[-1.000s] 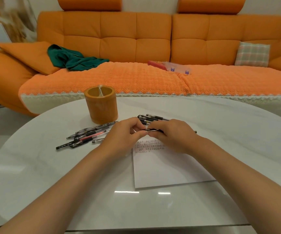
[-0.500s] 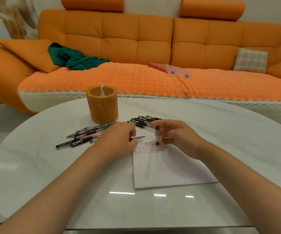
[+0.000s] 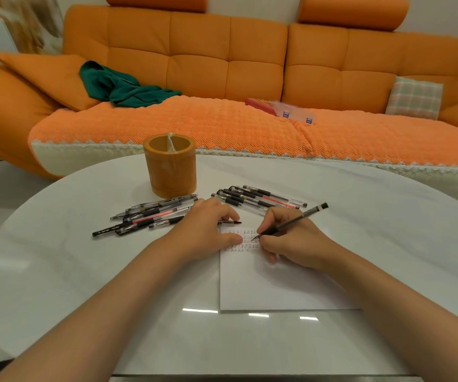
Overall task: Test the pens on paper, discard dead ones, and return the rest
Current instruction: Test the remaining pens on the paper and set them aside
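A white sheet of paper (image 3: 272,285) lies on the white table (image 3: 373,230), with rows of small test marks near its top edge. My right hand (image 3: 294,244) grips a black pen (image 3: 294,220) in a writing hold, its tip touching the marked rows. My left hand (image 3: 208,230) rests at the paper's top left corner, fingers closed on a black pen cap (image 3: 230,222) that pokes out to the right. One pile of several pens (image 3: 145,216) lies to the left. A second pile of pens (image 3: 258,199) lies just beyond both hands.
An orange cylindrical pen holder (image 3: 170,168) stands behind the left pile. Past the table's far edge runs an orange sofa (image 3: 222,78) carrying a green cloth (image 3: 123,85), a plaid cushion (image 3: 415,96) and a clear plastic box (image 3: 294,111).
The hands, joined at one pen a second ago, have parted. The left keeps the cap. The right has turned the pen into a writing grip and lowered its tip onto the paper.
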Available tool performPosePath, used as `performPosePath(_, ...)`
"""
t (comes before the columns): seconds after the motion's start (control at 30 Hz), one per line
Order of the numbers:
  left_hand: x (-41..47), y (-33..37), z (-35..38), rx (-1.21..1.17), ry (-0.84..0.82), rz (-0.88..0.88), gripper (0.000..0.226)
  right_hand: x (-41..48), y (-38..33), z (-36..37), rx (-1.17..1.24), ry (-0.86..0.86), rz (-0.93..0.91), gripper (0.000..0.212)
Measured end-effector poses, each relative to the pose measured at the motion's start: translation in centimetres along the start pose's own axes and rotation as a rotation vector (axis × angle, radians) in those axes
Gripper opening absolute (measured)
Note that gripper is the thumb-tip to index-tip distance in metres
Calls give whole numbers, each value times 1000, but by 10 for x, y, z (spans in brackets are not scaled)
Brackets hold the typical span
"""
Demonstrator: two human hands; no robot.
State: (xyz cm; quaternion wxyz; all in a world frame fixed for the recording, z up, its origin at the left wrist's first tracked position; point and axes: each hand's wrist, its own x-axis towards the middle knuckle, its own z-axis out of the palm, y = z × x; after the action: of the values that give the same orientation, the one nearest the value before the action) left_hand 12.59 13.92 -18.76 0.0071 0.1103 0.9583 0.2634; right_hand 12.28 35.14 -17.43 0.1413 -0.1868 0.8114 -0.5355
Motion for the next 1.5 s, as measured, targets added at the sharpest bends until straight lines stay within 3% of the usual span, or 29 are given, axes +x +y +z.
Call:
performPosePath(0.17,3,0,1,1,-5,-15,44,-1,6,4,-21,-7,-39,18)
performPosePath(0.8,5,1,7,63,7,-40,51,1,5,9,-180,4,-56,17)
performPosePath(1.5,3,1,7,71,5,-43,51,-1,7,9,-166,17,-61,18)
